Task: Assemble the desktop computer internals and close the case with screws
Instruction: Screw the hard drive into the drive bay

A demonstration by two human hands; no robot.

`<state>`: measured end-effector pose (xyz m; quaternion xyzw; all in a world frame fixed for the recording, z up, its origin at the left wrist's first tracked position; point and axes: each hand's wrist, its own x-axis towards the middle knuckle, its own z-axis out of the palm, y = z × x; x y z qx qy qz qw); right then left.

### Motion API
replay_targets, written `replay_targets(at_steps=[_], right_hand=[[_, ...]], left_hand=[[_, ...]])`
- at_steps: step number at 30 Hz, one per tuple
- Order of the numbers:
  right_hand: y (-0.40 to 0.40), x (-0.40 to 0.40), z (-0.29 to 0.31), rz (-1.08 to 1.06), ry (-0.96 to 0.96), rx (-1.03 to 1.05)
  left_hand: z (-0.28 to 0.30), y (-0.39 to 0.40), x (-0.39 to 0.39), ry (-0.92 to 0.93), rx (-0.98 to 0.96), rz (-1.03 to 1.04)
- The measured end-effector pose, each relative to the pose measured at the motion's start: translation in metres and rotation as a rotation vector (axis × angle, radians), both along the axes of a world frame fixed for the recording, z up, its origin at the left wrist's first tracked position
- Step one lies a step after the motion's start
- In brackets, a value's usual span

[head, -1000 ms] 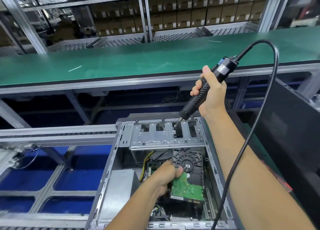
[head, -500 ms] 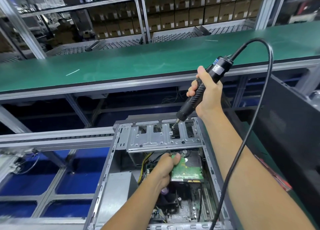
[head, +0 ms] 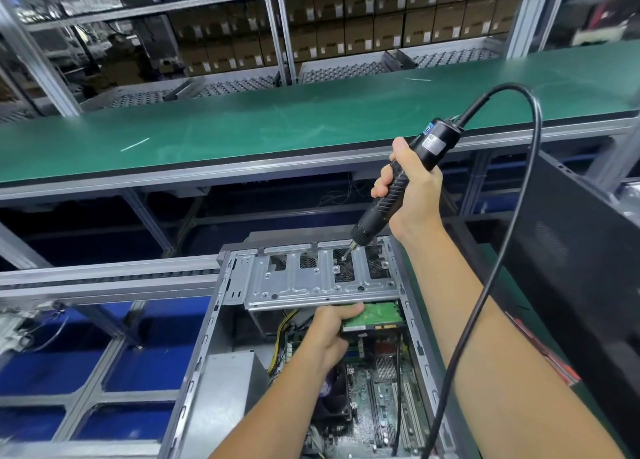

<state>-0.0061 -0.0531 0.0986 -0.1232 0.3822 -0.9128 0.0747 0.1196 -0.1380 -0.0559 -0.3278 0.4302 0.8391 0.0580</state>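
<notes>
A: Step? Green-boarded hard drive, centre frame, held by left hand under grey metal drive bay.
B: Right hand grips black electric screwdriver; next likely needs hole alignment w/ bit.

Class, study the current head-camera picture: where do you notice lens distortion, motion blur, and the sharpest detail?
Head view: the wide lens bows the green bench and its rail; the upper right corner and lower left edge are smeared by blur; the electric screwdriver, right hand and drive bracket are sharpest; lighting is even, without harsh glare.
</notes>
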Motion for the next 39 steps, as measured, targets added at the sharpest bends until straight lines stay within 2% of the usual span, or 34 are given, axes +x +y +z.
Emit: replay_targets(at_steps=[5,12,15,19,27,29,33,39], right_hand=[[0.001,-0.005,-0.003,-0.008,-0.002,0.017],[-0.009,-0.01,-0.004,0.009,0.028,0.047],[-0.019,-0.011,-0.006,0.014,0.081,0.093],[-0.034,-0.014,-0.01,0.019,0.195,0.199],[-0.059,-0.019,-0.025,0.026,0.277,0.363],[-0.063,-0.019,-0.03,0.047,0.278,0.376],[-0.069,-0.016,-0.037,0.097,0.287,0.401],[-0.071,-0.016,-0.041,0.132,0.312,0.444]], left_hand=[[-0.006,-0.003,0.002,0.159,0.085,0.08],[-0.013,-0.009,0.006,0.066,0.189,-0.08],[-0.016,-0.006,0.001,0.059,0.053,-0.021],[-0.019,-0.004,-0.005,0.053,0.015,0.073],[-0.023,0.001,-0.01,-0.032,-0.188,0.028],[-0.023,-0.002,-0.011,-0.018,-0.148,0.028],[-0.018,-0.005,-0.009,0.124,0.083,0.024],[-0.014,-0.004,-0.011,0.096,0.088,0.058]])
